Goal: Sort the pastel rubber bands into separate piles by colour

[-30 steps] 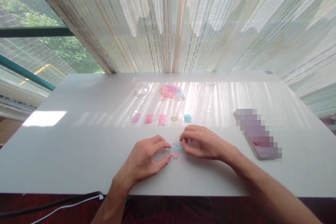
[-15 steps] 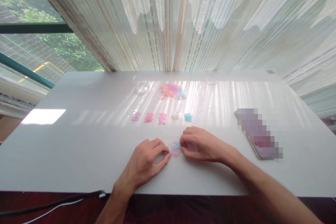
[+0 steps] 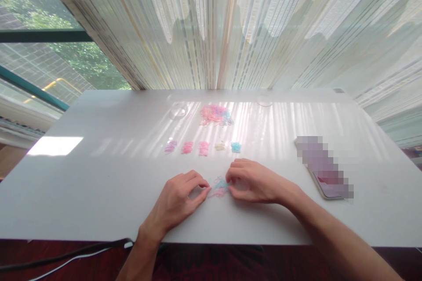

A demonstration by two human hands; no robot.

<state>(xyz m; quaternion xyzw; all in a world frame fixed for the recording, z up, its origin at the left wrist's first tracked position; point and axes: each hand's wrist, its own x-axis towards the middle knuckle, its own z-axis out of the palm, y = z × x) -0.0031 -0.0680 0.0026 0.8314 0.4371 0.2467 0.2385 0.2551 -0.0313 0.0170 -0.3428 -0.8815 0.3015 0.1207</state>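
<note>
A small loose pile of thin pastel rubber bands (image 3: 219,188), pink and teal, lies on the table between my two hands. My left hand (image 3: 180,195) pinches thumb and forefinger together at the pile's left edge, on a band too fine to see clearly. On the other side, my right hand (image 3: 253,182) has its fingertips closed on teal strands at the pile's edge. Beyond them runs a row of sorted bundles: purple (image 3: 170,146), deep pink (image 3: 187,147), light pink (image 3: 203,148), cream (image 3: 220,146) and teal (image 3: 236,147).
A larger mixed heap of bands (image 3: 216,115) sits behind the row. Left of it is a clear round dish (image 3: 178,111), and another clear round piece (image 3: 264,101) lies near the back edge. A phone (image 3: 325,171), partly blurred, rests at right. A black cable (image 3: 82,248) runs by the front edge.
My left hand has shifted slightly left, away from my right hand, and the small pile has spread out that way. My right hand stays nearly in place.
</note>
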